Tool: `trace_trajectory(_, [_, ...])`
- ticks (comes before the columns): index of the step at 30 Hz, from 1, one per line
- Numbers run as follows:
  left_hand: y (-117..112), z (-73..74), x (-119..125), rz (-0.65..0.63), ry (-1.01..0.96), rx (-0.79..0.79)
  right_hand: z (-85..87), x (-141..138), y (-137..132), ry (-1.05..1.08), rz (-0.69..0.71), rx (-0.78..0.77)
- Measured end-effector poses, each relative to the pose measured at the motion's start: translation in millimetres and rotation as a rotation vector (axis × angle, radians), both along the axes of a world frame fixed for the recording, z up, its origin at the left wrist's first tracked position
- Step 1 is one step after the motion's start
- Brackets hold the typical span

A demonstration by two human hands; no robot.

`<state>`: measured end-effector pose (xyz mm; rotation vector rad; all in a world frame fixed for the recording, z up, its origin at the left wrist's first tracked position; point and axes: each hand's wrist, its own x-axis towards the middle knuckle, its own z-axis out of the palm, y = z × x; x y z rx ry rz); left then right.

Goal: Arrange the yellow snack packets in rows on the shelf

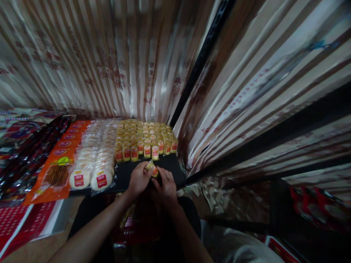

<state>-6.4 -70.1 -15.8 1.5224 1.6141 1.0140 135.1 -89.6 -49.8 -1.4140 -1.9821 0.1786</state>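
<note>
Both my hands meet at the front edge of a black shelf (175, 168). My left hand (138, 179) and my right hand (166, 186) are closed together on one small yellow packet (152, 168) with a red label. Just behind them stand several rows of the same yellow packets (145, 140), upright and tightly packed. To their left lie rows of round white cakes in clear wrap (93, 160), each with a red label.
Orange flat snack packs (56, 164) and dark glossy packs (19, 157) lie further left. Striped shiny wrapped goods (109, 58) hang behind and on the right. A black shelf post (203, 54) rises at the corner. A red crate (131, 228) sits under my arms.
</note>
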Motion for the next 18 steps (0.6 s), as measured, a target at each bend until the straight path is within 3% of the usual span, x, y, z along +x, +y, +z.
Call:
trace_trajectory(11, [53, 14.8, 44, -0.053, 0.143, 0.085, 0.2, 15, 36, -0.032, -0.203, 0.093])
trace_trajectory(18, [57, 15.0, 49, -0.048, 0.082, 0.226, -1.4, 8, 63, 0.134, -0.326, -0.018])
